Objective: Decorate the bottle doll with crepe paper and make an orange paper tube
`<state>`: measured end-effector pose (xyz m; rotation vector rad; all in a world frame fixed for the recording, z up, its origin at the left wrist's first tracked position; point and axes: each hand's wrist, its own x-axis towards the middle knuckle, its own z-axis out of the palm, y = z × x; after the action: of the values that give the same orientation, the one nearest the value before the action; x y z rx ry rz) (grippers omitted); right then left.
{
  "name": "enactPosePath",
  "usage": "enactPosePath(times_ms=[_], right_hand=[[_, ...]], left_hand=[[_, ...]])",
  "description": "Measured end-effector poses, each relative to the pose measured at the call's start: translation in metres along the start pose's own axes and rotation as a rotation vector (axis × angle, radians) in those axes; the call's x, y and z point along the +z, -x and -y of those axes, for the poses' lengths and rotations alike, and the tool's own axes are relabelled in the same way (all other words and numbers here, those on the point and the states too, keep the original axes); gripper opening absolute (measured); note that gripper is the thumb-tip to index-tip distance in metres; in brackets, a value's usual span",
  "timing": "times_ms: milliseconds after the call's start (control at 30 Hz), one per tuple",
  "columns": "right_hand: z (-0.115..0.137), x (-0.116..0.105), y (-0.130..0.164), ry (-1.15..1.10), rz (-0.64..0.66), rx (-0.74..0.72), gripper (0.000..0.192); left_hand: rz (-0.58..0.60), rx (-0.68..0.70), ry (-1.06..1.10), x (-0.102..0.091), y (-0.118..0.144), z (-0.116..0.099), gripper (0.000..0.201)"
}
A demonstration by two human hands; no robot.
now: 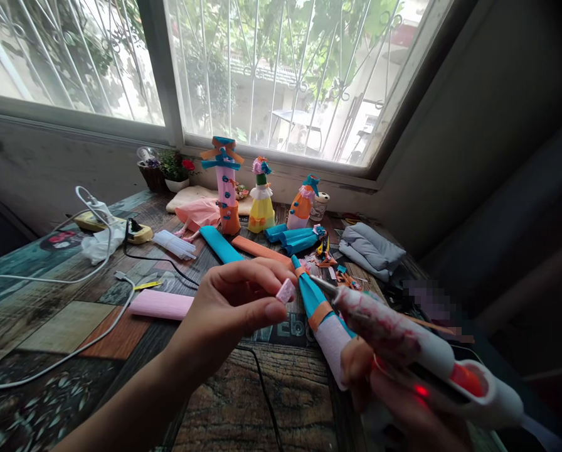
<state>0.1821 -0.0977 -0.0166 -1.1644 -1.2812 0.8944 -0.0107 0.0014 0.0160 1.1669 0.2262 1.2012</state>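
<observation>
Between thumb and fingers, my left hand (236, 298) pinches a small folded piece of pink crepe paper (286, 291) above the middle of the table. My right hand (389, 392) grips a white and red glue gun (398, 336), a red light glowing on its side. The gun's metal nozzle points left toward the pink piece, with a gap between them. Below and behind the gun lies a bottle-shaped form (330, 339) wrapped in blue and pale pink crepe paper with orange bands. The gun and my right hand hide part of it.
Decorated crepe-paper bottles (261, 204) stand by the window. A pink crepe roll (161, 304), glue sticks (175, 243), a power strip (137, 232) and white cable (116, 329) lie left. Paper scraps (330, 267) and grey cloth (371, 251) lie right. A black cord (265, 383) crosses the front.
</observation>
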Motion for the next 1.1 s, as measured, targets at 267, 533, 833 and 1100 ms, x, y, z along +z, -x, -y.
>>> enactPosePath(times_ms=[267,533,833,1100], right_hand=[[0.002,-0.042,-0.009,-0.537,-0.23,0.276,0.026],[-0.062,-0.091,-0.014,-0.702,-0.456,0.492,0.021],[-0.122,-0.111,-0.023,-0.526,-0.417,0.675,0.011],[-0.105,-0.124,0.008,-0.054,-0.376,0.683,0.008]], left_hand=[[-0.078,0.009,-0.061,-0.005,-0.002,-0.004,0.011],[-0.102,-0.029,-0.126,-0.003,0.0,-0.002,0.013],[-0.024,-0.059,-0.102,0.0,-0.001,0.002,0.011],[-0.014,-0.056,-0.095,-0.001,-0.001,0.002,0.011]])
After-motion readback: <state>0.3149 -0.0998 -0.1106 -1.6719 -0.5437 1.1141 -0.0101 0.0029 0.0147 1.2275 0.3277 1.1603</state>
